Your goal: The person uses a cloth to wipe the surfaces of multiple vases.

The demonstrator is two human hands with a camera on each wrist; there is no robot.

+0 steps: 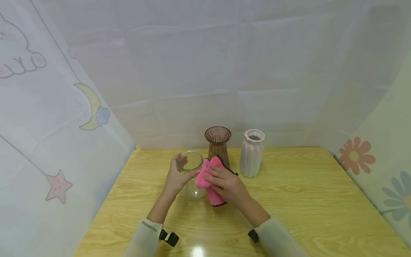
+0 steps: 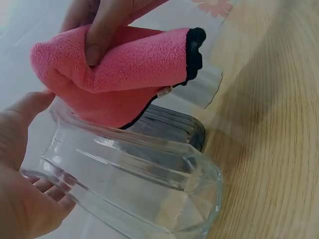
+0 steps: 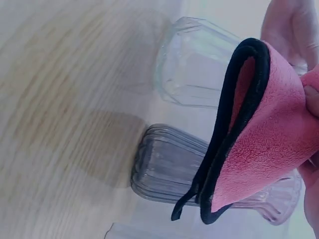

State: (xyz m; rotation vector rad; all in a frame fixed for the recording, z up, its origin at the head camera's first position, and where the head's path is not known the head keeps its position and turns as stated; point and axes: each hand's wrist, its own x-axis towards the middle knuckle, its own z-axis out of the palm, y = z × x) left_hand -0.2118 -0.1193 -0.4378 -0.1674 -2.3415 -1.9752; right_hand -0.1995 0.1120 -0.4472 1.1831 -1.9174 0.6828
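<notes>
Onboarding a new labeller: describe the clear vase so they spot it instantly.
On the wood-grain table, find the person's left hand in the head view. Its fingers hold the clear vase near the top, just left of the pink cloth. Unlike the purplish vase and white vase beyond, it's colourless glass.

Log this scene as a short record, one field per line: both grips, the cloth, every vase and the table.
Left grip: around the neck of the clear vase
Right grip: holding the pink cloth
Cloth: folded, dark-edged, close to the clear vase's rim; contact unclear
Clear vase: glass, mouth up
Purple vase: upright, partly hidden behind the cloth in the head view
White vase: upright, right of the purple vase
Table: yellowish, wood-grained
</notes>
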